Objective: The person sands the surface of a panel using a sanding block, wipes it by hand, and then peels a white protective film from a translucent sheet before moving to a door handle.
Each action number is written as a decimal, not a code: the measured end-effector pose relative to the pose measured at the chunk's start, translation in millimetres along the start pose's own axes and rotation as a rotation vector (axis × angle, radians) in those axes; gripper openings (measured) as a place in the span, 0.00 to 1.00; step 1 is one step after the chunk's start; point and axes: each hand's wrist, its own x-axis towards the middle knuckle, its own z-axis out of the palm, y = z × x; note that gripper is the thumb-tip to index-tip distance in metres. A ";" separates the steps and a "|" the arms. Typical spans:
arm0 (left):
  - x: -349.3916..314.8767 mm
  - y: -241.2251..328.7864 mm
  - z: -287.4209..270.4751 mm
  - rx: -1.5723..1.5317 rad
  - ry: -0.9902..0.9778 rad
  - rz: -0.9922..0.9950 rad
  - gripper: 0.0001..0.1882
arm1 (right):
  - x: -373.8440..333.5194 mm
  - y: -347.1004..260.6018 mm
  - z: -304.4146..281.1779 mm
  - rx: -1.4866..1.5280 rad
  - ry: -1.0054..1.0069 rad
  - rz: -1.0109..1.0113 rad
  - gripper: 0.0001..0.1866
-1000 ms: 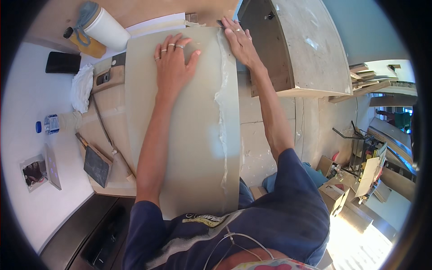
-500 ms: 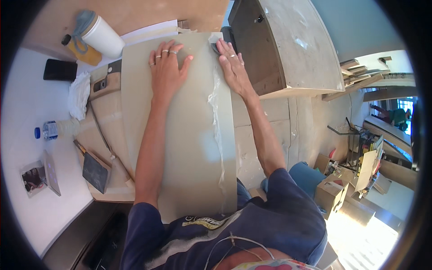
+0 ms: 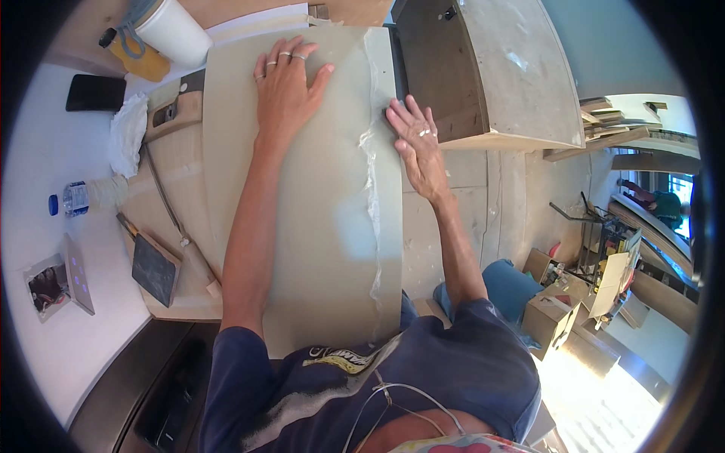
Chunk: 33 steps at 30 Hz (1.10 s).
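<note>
A long greyish-beige panel (image 3: 317, 226) lies lengthwise before me, a ragged whitish strip (image 3: 370, 170) running along its right side. Fingers spread, my left hand (image 3: 287, 94) rests flat on the panel's far left part. At the right edge is my right hand (image 3: 418, 143), its fingers stretched out and their tips over the panel's rim beside the strip. A small dark patch shows by those fingertips; whether it is a shadow or a thin thing under the hand, I cannot tell.
Left of the panel are a wooden hand plane (image 3: 168, 115), a long-handled tool (image 3: 177, 219), a dark sanding block (image 3: 155, 270), a water bottle (image 3: 75, 199) and a black phone (image 3: 96, 93). A wooden cabinet (image 3: 521, 68) stands at the far right, cardboard boxes (image 3: 551, 321) nearer.
My right hand has slid toward me along the panel's right edge and slightly outward. The left hand stays flat on the panel. The whole view has shifted a little.
</note>
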 end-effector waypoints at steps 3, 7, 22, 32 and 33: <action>0.4 2.4 0.6 -0.001 0.000 -0.002 0.24 | -8.9 0.1 3.6 0.056 -0.023 0.021 0.26; 3.1 7.6 -0.9 0.006 0.022 0.008 0.21 | 40.1 20.7 5.8 0.150 -0.007 0.020 0.29; 4.1 2.8 -1.7 0.029 -0.050 -0.019 0.26 | 117.4 64.9 11.9 0.092 -0.023 0.007 0.32; 6.2 12.6 0.0 0.050 -0.027 -0.023 0.23 | 129.2 65.5 11.0 0.163 0.041 0.049 0.33; 5.8 8.4 -1.3 0.055 -0.032 -0.027 0.23 | 137.9 63.7 12.5 0.168 0.023 0.059 0.34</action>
